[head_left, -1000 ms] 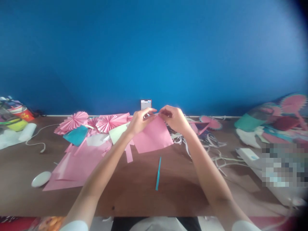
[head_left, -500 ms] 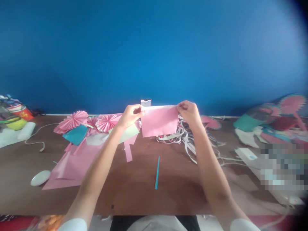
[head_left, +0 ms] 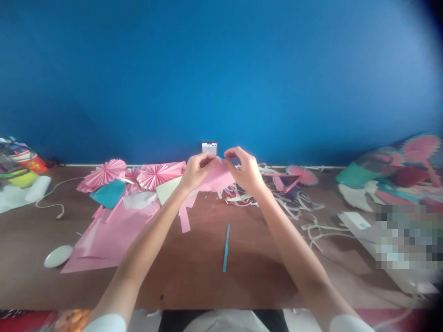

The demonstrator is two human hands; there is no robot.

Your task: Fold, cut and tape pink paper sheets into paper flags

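Note:
A sheet of pink paper (head_left: 217, 179) is held up above the far side of the table, bent, its upper edge close to the fingertips of both hands. My left hand (head_left: 198, 171) pinches it at the top, thumb and forefinger together. Close beside it, my right hand (head_left: 245, 171) has its thumb and forefinger at the same upper edge, forefinger arched. Part of the sheet is hidden behind the hands. Beyond them a phone (head_left: 209, 148) leans upright against the blue wall. A narrow blue paper strip (head_left: 226, 249) lies on the table below the hands.
Pleated pink paper fans (head_left: 154, 176), a teal piece (head_left: 108, 193) and large pink sheets (head_left: 110, 240) lie left. White paper strips (head_left: 313, 235) tangle right of centre. A white oval object (head_left: 58, 256) sits front left. Green and pink paper pieces (head_left: 356, 174) are piled far right.
My right hand has moved left until its fingertips are nearly against my left hand's. The pink paper, flat and stretched between the hands before, is now bent. My left hand shifted slightly right.

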